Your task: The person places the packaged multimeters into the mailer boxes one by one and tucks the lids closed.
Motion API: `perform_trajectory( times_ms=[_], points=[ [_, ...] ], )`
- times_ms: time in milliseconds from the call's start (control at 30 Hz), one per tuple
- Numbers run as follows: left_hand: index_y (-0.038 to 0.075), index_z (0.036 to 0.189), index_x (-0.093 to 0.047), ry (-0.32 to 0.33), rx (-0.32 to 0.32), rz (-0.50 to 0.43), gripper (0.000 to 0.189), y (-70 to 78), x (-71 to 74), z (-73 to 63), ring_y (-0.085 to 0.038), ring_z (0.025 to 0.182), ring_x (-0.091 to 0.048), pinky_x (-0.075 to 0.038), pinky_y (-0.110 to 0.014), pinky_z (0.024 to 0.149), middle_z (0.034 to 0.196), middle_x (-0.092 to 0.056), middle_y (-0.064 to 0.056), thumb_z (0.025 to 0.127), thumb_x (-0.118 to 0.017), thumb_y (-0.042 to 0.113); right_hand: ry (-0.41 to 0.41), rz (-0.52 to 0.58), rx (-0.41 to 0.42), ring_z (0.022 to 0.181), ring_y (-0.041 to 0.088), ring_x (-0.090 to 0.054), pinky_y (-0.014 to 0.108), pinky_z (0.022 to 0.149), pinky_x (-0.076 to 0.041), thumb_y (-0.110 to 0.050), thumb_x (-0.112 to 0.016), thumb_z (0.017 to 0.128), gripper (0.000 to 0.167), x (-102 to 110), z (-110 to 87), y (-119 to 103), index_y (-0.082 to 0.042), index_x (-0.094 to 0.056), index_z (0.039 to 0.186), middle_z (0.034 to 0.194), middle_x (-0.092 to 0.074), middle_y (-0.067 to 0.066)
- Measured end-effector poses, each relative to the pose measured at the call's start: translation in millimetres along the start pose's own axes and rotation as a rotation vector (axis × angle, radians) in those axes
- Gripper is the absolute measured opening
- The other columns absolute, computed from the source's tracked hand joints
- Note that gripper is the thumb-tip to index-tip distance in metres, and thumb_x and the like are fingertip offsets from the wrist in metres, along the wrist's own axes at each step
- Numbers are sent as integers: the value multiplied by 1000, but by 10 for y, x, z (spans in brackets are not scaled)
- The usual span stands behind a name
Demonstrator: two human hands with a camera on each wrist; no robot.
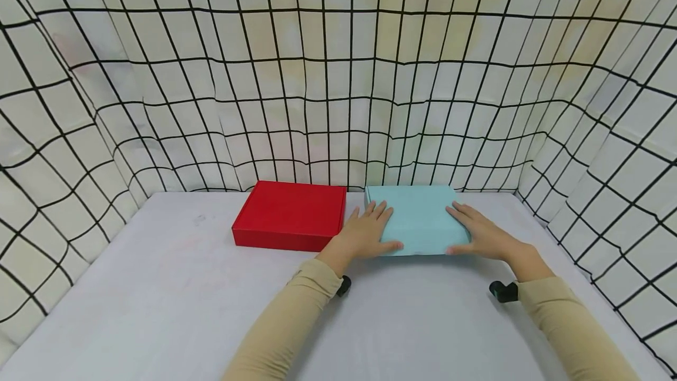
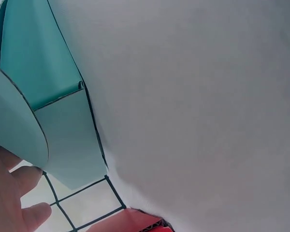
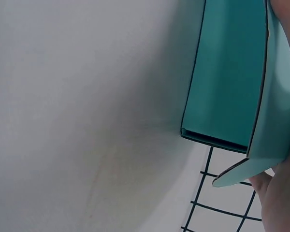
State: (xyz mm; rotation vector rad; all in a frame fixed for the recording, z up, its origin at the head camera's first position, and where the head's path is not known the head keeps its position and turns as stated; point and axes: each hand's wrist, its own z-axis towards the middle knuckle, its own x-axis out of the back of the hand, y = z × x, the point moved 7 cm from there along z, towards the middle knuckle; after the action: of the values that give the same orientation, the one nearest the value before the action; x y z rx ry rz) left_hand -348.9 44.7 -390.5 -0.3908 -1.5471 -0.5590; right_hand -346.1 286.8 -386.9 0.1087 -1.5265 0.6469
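A light blue cardboard box lies at the back of the table, right of centre. My left hand rests at its left edge, fingers spread over the top and thumb along the front flap. At its right edge my right hand touches the box, also with fingers extended. From the right wrist, the lid's front flap stands away from the darker teal front wall, with a gap between. The left wrist view shows a rounded side flap outside the box wall.
A closed red cardboard box sits just left of the blue one, close to my left hand. White cloth covers the table. Walls of white sheet behind black netting enclose the back and both sides.
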Motion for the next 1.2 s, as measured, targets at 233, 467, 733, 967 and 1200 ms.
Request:
perform_trajectory(
  times_ms=[233, 467, 733, 967, 1200],
  points=[
    [16, 166, -19, -13, -3, -33, 95, 2, -17, 26, -31, 157, -7, -16, -58, 122, 172, -6, -4, 94, -57, 65, -23, -36, 14, 148, 58, -11, 74, 111, -21, -55, -85, 78, 111, -55, 39, -46, -3, -30, 159, 164, -16, 30],
    [16, 166, -17, -63, -12, -59, 94, 26, -38, 27, -32, 157, -6, -18, -59, 121, 172, -10, -3, 95, -59, 61, -34, -57, 24, 147, 61, -8, 76, 110, -21, -59, -84, 77, 114, -102, 55, -41, -4, -28, 160, 165, -14, 30],
    [17, 166, -13, -103, -3, -99, 96, 15, -86, 47, -30, 157, -1, -19, -62, 119, 172, -5, -1, 95, -62, 59, -53, -86, 10, 148, 59, -6, 74, 111, -20, -65, -79, 78, 116, -162, 55, 2, -5, -25, 162, 166, -11, 29],
    [18, 167, -10, -129, 5, -114, 97, 25, -162, 65, -30, 157, 2, -19, -63, 119, 173, -2, -1, 95, -62, 58, -79, -83, -1, 148, 58, -4, 75, 111, -21, -64, -79, 79, 116, -182, 25, 2, -4, -24, 162, 166, -10, 30],
    [18, 167, -10, -124, 30, -136, 97, 13, -137, 77, -29, 157, 5, -18, -63, 119, 173, -1, 0, 96, -64, 56, -75, -88, -4, 149, 57, -4, 75, 110, -22, -63, -79, 81, 114, -153, 49, -34, -5, -24, 162, 167, -10, 27]
  ],
)
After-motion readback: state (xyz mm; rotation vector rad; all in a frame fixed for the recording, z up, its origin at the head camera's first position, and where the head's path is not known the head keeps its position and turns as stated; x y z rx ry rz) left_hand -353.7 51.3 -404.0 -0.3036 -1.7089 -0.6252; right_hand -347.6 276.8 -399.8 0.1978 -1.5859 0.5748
